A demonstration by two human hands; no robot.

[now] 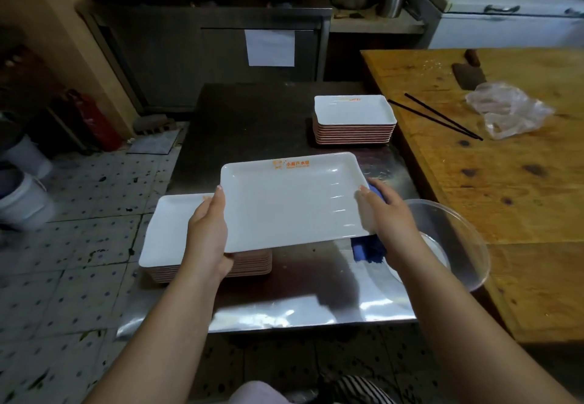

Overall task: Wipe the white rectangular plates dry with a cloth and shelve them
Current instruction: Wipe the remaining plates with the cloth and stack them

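Left of the held plate: one stack of white plates is sitting on the steel table. Left hand and right hand are gripping the plate's ends, the right also clutching one blue cloth. Behind it: a second stack. To its right: one clear bowl, contents unclear.

I hold one white plate between my two hands, the left hand and the right hand. Two stacks of plates stand on the steel table: the near stack and the far stack, the far one showing about nine rims. One blue cloth, one clear bowl, two black chopsticks, one cleaver, one plastic bag and two white buckets are in view.
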